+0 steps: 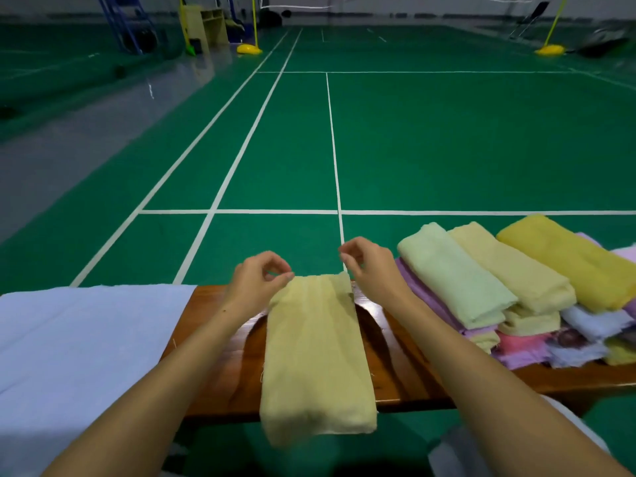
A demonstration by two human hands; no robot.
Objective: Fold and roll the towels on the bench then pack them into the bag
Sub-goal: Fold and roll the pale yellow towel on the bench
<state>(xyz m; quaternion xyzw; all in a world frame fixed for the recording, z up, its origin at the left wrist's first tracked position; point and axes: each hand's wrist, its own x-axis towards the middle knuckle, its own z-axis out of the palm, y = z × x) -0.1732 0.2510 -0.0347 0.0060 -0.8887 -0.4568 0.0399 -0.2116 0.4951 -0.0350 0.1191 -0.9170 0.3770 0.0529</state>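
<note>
One pale yellow towel (315,359) is laid lengthwise across the wooden bench (399,370), folded into a narrow strip, not yet rolled. Its far corners are pinched by the left hand (256,280) at 11 o'clock and the right hand (370,266) at 1 o'clock. At 2 o'clock, a stack of folded towels (516,287) awaits rolling. No bag is identified; no writing is legible.

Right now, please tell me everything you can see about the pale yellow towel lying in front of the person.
The pale yellow towel is a soft, slightly fuzzy cloth folded into a long narrow strip. It lies flat across the wooden bench, its near end hanging over the front edge. The left hand pinches its far left corner; the right hand has curled fingers at the far right corner, which is slightly lifted. It lies apart from the towel pile to the right.
</note>
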